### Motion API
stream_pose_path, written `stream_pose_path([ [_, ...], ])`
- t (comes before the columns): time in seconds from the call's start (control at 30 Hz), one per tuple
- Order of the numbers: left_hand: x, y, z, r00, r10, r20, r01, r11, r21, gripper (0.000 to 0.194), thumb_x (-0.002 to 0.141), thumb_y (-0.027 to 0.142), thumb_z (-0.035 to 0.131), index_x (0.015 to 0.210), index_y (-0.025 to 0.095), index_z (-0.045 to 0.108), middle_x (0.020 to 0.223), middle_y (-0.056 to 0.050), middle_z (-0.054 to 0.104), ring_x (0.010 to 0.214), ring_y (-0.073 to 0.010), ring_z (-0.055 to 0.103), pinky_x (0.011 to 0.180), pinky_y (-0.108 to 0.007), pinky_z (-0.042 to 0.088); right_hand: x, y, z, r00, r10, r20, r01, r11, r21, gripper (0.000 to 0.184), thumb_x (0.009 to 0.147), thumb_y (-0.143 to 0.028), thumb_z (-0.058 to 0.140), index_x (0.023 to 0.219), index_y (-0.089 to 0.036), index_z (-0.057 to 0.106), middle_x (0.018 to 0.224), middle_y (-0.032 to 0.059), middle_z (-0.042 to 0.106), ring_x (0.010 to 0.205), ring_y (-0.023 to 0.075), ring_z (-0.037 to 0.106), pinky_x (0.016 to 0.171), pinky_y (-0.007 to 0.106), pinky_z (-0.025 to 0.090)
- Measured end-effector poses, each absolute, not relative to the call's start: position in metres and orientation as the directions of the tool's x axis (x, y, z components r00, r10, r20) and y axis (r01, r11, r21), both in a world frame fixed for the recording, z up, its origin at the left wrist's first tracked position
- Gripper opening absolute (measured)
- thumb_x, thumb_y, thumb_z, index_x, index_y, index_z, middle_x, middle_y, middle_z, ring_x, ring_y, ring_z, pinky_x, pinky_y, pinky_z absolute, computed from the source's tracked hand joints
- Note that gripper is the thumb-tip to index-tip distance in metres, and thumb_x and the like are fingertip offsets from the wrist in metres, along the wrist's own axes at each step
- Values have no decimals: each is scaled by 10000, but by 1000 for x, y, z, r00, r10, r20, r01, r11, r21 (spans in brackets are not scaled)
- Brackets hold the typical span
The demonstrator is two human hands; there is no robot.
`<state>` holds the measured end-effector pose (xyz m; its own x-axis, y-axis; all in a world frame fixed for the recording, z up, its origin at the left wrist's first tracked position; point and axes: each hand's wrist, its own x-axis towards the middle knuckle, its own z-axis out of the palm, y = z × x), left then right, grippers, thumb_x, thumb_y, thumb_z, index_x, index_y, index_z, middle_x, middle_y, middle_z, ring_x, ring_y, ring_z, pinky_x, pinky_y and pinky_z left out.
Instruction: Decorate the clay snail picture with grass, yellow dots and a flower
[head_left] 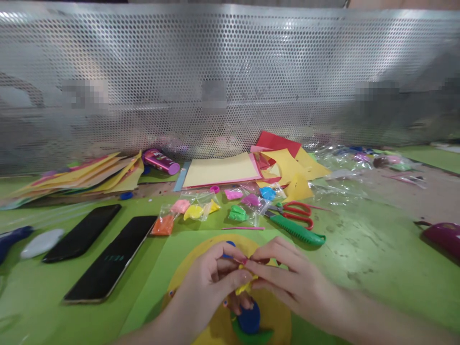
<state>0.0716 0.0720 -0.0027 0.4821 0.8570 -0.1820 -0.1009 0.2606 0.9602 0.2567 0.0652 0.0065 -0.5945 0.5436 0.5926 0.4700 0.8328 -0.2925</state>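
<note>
My left hand [206, 280] and my right hand [293, 275] meet at the front middle, their fingers closed around a small piece of yellow modelling clay [243, 288]. Fingers partly cover it, so its full shape is hidden. Beneath both hands lies a large round yellow disc [185, 256] on a light green sheet [154, 282]. On the disc, below my fingers, sits a dark blue round piece [249, 317] with a curved green piece [257, 337] under it. Another blue bit [229, 248] shows behind my left fingers.
Bagged clay [194, 212] in several colours, a green cutter [298, 231] and red-handled scissors [300, 211] lie beyond the disc. Two phones [115, 261] rest at left. Coloured paper [221, 171] and a purple can [161, 161] stand before a perforated metal panel [230, 62]. A computer mouse [443, 239] is at right.
</note>
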Motion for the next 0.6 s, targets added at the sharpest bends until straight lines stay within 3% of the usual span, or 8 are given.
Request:
stream_pose_path([
  [0.37, 73, 72, 2, 448, 867, -218, -55, 270, 961, 238, 754, 317, 636, 895, 192, 489, 661, 28, 659, 492, -122, 627, 455, -208, 457, 258, 64, 8, -464, 617, 636, 393, 787, -476, 109, 886, -169, 491, 924, -167, 593, 835, 53, 572, 776, 139, 544, 663, 255, 507],
  [0.6, 72, 72, 1, 471, 857, -210, -61, 269, 961, 231, 754, 318, 644, 892, 192, 507, 642, 39, 659, 494, -109, 618, 465, -199, 451, 259, 63, 12, -527, 602, 600, 420, 798, -431, 243, 907, -141, 445, 1095, -197, 588, 951, 73, 583, 830, 154, 535, 711, 280, 505],
])
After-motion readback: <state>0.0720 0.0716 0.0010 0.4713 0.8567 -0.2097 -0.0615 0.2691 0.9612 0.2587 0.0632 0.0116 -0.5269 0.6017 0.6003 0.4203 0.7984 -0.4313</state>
